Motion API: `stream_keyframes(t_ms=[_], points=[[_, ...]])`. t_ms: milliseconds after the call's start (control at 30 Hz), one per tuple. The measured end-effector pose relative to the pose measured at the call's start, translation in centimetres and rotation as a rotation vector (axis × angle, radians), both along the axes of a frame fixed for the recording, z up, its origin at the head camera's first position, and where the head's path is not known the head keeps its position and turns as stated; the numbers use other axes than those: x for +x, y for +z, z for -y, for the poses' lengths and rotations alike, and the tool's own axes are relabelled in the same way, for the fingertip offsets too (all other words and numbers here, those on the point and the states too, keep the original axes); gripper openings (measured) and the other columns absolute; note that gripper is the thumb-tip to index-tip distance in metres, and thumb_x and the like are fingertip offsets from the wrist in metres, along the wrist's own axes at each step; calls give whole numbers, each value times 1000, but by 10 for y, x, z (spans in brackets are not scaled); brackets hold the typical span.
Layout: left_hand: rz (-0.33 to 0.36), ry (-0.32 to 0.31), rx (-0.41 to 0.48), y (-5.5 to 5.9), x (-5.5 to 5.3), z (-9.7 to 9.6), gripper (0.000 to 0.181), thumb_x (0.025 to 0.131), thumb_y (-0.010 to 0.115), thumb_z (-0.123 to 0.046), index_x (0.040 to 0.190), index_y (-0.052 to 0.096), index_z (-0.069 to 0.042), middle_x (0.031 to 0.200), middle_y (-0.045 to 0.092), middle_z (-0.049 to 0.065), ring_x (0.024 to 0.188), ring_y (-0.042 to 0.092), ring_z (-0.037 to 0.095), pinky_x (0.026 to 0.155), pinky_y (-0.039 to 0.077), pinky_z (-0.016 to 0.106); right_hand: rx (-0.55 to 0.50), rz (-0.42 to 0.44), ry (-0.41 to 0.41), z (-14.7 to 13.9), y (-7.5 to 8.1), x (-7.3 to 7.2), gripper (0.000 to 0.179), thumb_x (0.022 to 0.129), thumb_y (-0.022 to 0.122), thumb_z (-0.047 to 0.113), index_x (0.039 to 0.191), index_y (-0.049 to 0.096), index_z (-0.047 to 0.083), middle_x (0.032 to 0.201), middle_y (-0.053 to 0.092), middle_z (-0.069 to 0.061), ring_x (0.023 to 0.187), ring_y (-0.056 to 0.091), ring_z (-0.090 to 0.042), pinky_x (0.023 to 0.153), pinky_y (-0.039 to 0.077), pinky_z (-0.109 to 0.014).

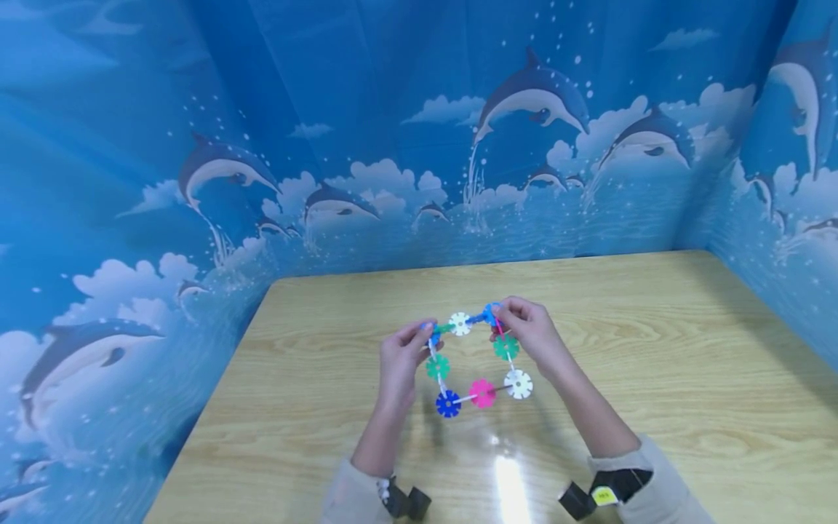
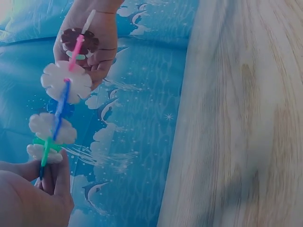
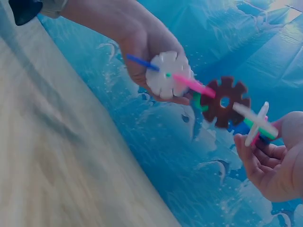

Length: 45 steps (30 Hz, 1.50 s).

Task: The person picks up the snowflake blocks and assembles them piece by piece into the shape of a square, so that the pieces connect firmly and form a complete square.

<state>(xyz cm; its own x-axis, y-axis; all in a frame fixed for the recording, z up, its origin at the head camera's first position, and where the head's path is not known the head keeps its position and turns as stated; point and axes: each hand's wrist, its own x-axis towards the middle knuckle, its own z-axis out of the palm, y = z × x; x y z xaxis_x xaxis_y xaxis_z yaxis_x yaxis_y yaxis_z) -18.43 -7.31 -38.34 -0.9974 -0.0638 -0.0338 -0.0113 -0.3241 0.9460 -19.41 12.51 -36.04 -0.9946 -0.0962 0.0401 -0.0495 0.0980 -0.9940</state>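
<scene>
Notched plastic snowflake discs, slotted together, form a four-sided loop held up over the table in the head view. Around it show a white disc [image 1: 460, 324], a green disc [image 1: 506, 347], a pink disc [image 1: 482, 393] and a dark blue disc [image 1: 448, 404]. Discs turned edge-on link them. My left hand [image 1: 401, 358] pinches the far left corner at a blue piece. At the far right corner, my right hand [image 1: 532, 333] pinches another blue disc [image 1: 490, 314]. A brown disc [image 3: 225, 101] shows between both hands in the right wrist view. Fingertips partly hide both gripped corners.
A wood-grain table [image 1: 314, 437] lies beneath the hands, with a bright light reflection near its front. Blue dolphin-print curtain [image 1: 393, 109] hangs behind and along the sides. Black wrist devices [image 1: 406, 502] are strapped over both sleeves.
</scene>
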Motion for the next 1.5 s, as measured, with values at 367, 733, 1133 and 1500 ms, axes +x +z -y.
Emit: stream_keyframes(t_ms=[367,733,1133,1500], points=[[-38,35,-84,4,-2,4,26,85,65,-9,107,63,5,92,63,14,83,64,23,81,53,30,-86,-71,-43,8,-5,2,20,94,53,12,92,56,-7,79,61,-20,66,61,-17,57,52,-23],[-136,108,-107,5,-2,6,23,81,69,-7,103,67,0,81,62,9,72,63,17,77,54,31,-152,-134,19,4,-1,2,29,92,58,11,116,50,-4,79,62,-6,73,67,-22,66,55,-30],[-172,112,-60,5,-1,6,24,80,69,-3,103,66,5,89,66,15,71,65,17,76,54,30,-120,-237,-92,11,-5,5,21,89,61,9,106,59,-2,101,63,-17,77,66,-20,68,56,-35],[-176,134,-38,3,-1,4,23,80,69,-2,102,65,6,89,67,15,71,65,16,75,55,30,-199,-266,-120,16,-4,9,17,89,58,1,105,59,-6,95,65,-11,74,67,-23,64,55,-43]])
